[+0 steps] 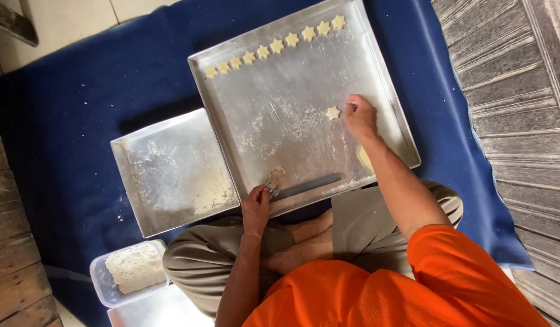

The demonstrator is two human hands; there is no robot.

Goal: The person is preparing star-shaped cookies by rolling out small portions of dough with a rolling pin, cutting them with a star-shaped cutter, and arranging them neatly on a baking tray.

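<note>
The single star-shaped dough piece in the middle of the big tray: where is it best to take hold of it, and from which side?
The star-shaped dough piece lies flat and alone on the floured large metal tray, beside the right hand. It looks thin and soft, so probably best to come from above and pinch lightly two opposite notches between the points, or slide fingertips under its edge from the right hand's side. Squeezing the points would likely bend them.

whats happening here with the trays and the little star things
A person in an orange top sits cross-legged on a blue mat over a big metal tray. The right hand is at a single star-shaped dough piece on the tray. The left hand holds a small metal cutter at the near edge. A row of stars lines the far edge. A smaller floured tray and a tub of dough sit on the left.
</note>
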